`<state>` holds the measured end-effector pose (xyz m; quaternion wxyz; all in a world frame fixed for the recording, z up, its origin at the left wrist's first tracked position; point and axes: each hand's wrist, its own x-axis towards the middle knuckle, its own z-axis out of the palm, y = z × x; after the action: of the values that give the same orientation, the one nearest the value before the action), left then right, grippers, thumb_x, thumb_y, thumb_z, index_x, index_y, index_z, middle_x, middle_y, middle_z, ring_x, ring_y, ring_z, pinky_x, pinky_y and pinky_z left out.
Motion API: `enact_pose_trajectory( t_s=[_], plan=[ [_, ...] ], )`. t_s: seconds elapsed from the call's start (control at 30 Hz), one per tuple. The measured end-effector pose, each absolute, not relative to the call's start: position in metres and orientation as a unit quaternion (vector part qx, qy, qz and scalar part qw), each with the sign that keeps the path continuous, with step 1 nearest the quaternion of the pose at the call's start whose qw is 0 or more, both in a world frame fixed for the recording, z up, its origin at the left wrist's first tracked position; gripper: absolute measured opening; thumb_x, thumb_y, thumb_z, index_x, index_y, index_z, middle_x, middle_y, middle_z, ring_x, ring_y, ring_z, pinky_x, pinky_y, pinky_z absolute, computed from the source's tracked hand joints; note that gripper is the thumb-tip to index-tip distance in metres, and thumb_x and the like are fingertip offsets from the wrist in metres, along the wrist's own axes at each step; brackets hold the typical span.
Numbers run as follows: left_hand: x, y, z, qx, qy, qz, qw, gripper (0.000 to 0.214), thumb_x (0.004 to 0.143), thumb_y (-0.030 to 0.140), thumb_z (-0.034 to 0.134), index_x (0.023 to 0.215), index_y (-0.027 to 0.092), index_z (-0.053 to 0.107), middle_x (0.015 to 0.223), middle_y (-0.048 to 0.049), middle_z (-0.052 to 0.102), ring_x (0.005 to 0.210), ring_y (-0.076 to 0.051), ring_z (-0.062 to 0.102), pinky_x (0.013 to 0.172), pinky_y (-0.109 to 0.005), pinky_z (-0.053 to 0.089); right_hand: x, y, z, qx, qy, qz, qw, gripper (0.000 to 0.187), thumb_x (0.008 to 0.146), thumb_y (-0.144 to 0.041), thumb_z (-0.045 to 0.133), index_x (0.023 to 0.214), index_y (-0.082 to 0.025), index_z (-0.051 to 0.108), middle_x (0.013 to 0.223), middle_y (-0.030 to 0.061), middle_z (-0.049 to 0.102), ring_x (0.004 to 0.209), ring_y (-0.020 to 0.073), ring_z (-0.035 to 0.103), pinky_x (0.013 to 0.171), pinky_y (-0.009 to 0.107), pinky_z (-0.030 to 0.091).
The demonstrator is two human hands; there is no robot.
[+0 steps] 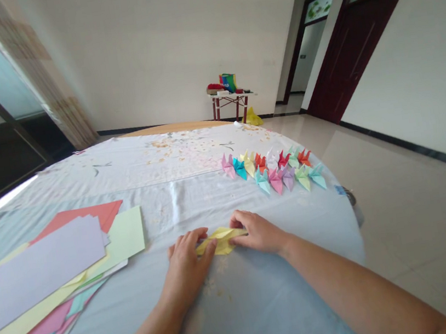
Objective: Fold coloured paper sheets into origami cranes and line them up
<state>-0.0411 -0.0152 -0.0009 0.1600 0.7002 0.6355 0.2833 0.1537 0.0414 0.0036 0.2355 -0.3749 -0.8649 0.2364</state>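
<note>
A partly folded piece of yellow paper (221, 240) lies on the table's pale cloth (193, 193) in front of me. My left hand (187, 260) rests on its left end, thumb and fingers pinching the paper. My right hand (257, 233) presses down on its right end with curled fingers. Both hands are closed on the paper. Beyond my right hand stand two rows of several finished paper cranes (275, 169) in pink, blue, yellow, red, white, green and purple.
A loose stack of coloured paper sheets (47, 274) lies at the left. The round table's edge (351, 210) drops to a tiled floor on the right. A small table (232, 102) with objects stands by the far wall. Dark doors (355, 43) are at right.
</note>
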Motion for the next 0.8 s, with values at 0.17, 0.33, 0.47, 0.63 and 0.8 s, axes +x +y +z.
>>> enact_pose_trajectory(
  t_s=[0.17, 0.33, 0.47, 0.63, 0.8],
  plan=[
    [-0.039, -0.016, 0.010, 0.706, 0.618, 0.290, 0.188, 0.023, 0.083, 0.038, 0.043, 0.083, 0.022, 0.061, 0.084, -0.0006, 0.066, 0.084, -0.019, 0.058, 0.081, -0.035, 0.038, 0.155, 0.040, 0.006, -0.331, -0.871, 0.230, 0.282, 0.032, 0.068, -0.027, 0.068, 0.093, -0.018, 0.052, 0.085, 0.0020, 0.055, 0.080, 0.0145, 0.052, 0.073, 0.026, 0.039],
    [-0.041, -0.018, 0.012, 0.759, 0.567, 0.314, 0.064, 0.017, 0.084, 0.034, 0.045, 0.082, 0.024, 0.058, 0.084, 0.0006, 0.065, 0.083, -0.018, 0.054, 0.083, -0.036, 0.032, 0.155, 0.043, 0.005, -0.287, -0.876, 0.207, 0.328, 0.022, 0.077, -0.026, 0.061, 0.097, -0.020, 0.055, 0.085, 0.0029, 0.059, 0.084, 0.0159, 0.052, 0.080, 0.030, 0.037],
    [-0.041, -0.019, 0.014, 0.797, 0.536, 0.279, 0.018, 0.013, 0.085, 0.029, 0.045, 0.082, 0.024, 0.057, 0.087, 0.0006, 0.063, 0.085, -0.017, 0.052, 0.083, -0.036, 0.029, 0.156, 0.045, 0.001, -0.284, -0.890, 0.163, 0.319, 0.005, 0.081, -0.019, 0.054, 0.084, -0.020, 0.058, 0.084, 0.0029, 0.060, 0.085, 0.0163, 0.050, 0.081, 0.032, 0.034],
    [-0.040, -0.019, 0.013, 0.830, 0.521, 0.196, 0.034, 0.012, 0.083, 0.023, 0.045, 0.081, 0.024, 0.056, 0.085, 0.0000, 0.061, 0.084, -0.019, 0.050, 0.078, -0.035, 0.030, 0.160, 0.044, 0.000, -0.263, -0.926, 0.146, 0.230, 0.008, 0.078, -0.019, 0.056, 0.085, -0.020, 0.061, 0.086, 0.0028, 0.060, 0.086, 0.0167, 0.049, 0.078, 0.031, 0.032],
    [-0.041, -0.020, 0.013, 0.839, 0.517, 0.162, 0.056, 0.013, 0.082, 0.021, 0.043, 0.084, 0.024, 0.056, 0.085, -0.0003, 0.059, 0.083, -0.018, 0.050, 0.076, -0.034, 0.031, 0.163, 0.040, 0.002, -0.263, -0.931, 0.142, 0.210, 0.015, 0.075, -0.028, 0.061, 0.087, -0.020, 0.063, 0.089, 0.0033, 0.059, 0.088, 0.0174, 0.047, 0.080, 0.032, 0.030]
  ],
)
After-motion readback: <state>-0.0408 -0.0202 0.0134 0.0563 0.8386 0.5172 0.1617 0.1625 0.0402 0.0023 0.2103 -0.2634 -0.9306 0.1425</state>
